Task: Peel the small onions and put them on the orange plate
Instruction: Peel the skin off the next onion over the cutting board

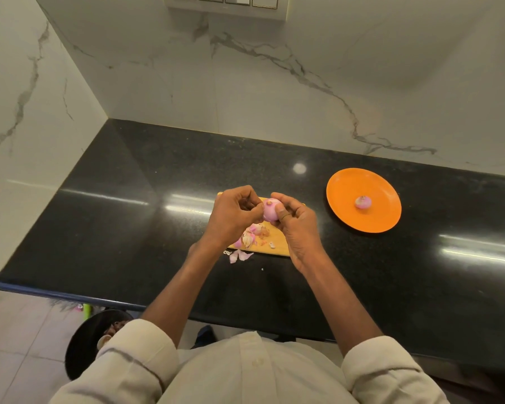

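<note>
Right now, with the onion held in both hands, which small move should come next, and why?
Probably the left hand should pull off the last bit of skin it pinches at the onion, while the right hand holds it steady. The onion already looks smooth and pink, skins lie on the cutting board, and the orange plate holds only one peeled onion.

The single head-worn wide-angle view looks forward and steeply down from above the person's chest onto the black countertop (391, 287), near arm's reach.
</note>
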The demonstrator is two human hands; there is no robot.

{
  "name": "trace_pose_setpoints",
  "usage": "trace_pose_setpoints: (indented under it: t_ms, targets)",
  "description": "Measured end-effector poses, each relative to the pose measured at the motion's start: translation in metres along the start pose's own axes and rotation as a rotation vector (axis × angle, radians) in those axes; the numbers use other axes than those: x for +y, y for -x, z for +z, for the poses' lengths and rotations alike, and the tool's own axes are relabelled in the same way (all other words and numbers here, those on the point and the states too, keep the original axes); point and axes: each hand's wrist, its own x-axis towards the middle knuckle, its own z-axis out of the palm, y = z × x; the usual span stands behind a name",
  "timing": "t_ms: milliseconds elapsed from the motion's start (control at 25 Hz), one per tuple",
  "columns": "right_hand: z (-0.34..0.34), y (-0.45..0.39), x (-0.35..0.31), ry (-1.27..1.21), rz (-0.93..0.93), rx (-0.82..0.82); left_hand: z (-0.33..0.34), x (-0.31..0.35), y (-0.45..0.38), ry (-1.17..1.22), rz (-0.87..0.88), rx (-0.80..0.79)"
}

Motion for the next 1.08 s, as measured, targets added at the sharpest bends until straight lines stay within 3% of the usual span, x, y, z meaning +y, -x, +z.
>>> trace_pose_setpoints:
  t_ms: [160,360,560,800,920,1080]
  targets:
    - [0.003,0.001,0.001,-0.023,-0.023,-0.011,0.010,0.001,0.000,-0.077,-0.018,0.128]
    - [0.006,0.004,-0.001,-0.179,0.017,-0.046,0.018,0.006,0.006,0.123,-0.152,0.232]
    - [0.005,0.003,0.001,-0.222,0.024,-0.061,0.011,0.001,0.004,0.264,-0.231,0.190]
    - [0.001,-0.004,0.000,-0.158,-0.006,-0.058,0.009,0.000,0.003,0.657,-0.458,0.116]
    - [0.000,-0.005,0.003,-0.138,-0.011,-0.027,0.006,-0.001,0.003,0.629,-0.407,0.046]
    - [0.001,-0.005,-0.001,-0.137,-0.012,-0.027,0.007,0.002,0.000,0.369,-0.212,0.064]
